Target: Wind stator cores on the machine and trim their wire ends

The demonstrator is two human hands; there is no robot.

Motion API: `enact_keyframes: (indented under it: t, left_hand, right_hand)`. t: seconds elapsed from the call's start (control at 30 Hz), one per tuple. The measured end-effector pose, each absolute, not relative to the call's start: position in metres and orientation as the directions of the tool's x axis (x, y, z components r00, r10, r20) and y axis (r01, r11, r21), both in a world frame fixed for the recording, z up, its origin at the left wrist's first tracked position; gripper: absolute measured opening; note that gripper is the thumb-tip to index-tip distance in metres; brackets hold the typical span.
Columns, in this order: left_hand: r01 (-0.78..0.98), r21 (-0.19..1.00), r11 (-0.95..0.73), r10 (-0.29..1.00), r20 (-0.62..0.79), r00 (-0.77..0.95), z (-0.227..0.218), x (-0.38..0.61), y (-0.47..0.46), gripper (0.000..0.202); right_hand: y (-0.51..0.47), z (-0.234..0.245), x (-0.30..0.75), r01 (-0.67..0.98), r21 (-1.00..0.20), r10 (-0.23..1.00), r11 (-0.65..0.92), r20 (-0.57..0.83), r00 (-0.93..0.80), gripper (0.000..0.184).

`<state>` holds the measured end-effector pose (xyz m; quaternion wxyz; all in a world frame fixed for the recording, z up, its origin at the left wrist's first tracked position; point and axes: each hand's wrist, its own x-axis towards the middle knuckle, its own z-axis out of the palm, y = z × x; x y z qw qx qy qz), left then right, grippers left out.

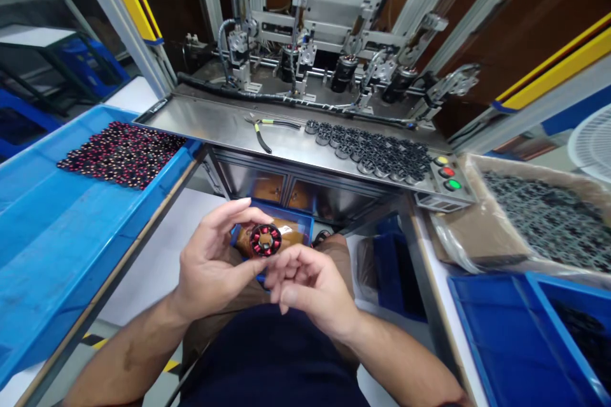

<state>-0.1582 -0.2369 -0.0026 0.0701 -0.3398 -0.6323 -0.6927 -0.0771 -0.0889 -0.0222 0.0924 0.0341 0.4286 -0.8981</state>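
Note:
My left hand holds a small round stator with red copper windings, pinched between thumb and fingers above my lap. My right hand is curled just below and right of the stator, its fingertips touching the part's lower edge. Whether the right hand grips anything is hidden by its own fingers. A pile of wound red stators lies in the blue tray on my left. Several bare black stator cores lie on the steel shelf ahead.
Pliers lie on the shelf beside the cores. A panel with yellow, red and green buttons sits at the shelf's right end. A bag-lined box of black cores and blue bins stand right. The winding machine is behind.

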Motion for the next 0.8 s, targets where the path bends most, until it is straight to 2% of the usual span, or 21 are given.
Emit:
enact_keyframes:
  t: [0.17, 0.33, 0.43, 0.5, 0.67, 0.8]
  left_hand:
    - [0.547, 0.818, -0.176, 0.297, 0.574, -0.763, -0.005, -0.156, -0.234, 0.083]
    - [0.495, 0.847, -0.193, 0.322, 0.531, -0.784, -0.005, -0.160, -0.238, 0.082]
    - [0.395, 0.888, -0.236, 0.383, 0.458, -0.802, -0.005, -0.163, -0.241, 0.082]
    - [0.335, 0.906, -0.260, 0.432, 0.419, -0.799, -0.005, -0.163, -0.244, 0.078]
    - [0.272, 0.919, -0.285, 0.587, 0.392, -0.709, -0.006, -0.157, -0.248, 0.073]
    - [0.273, 0.918, -0.289, 0.640, 0.397, -0.658, -0.008, -0.152, -0.248, 0.077]
  right_hand:
    - [-0.102, -0.019, -0.083, 0.245, -0.719, -0.101, -0.650, -0.238, -0.966, 0.038]
    - [-0.097, -0.021, -0.075, 0.305, -0.746, -0.160, -0.592, -0.263, -0.951, 0.029]
    - [-0.084, -0.021, -0.073, 0.324, -0.811, -0.218, -0.488, -0.246, -0.944, 0.026]
    - [-0.071, -0.018, -0.077, 0.317, -0.850, -0.237, -0.421, -0.235, -0.943, 0.030]
    - [-0.048, 0.004, -0.092, 0.184, -0.937, -0.114, -0.297, -0.156, -0.981, 0.036]
    - [-0.060, 0.022, -0.095, 0.219, -0.954, -0.149, -0.203, -0.191, -0.970, 0.039]
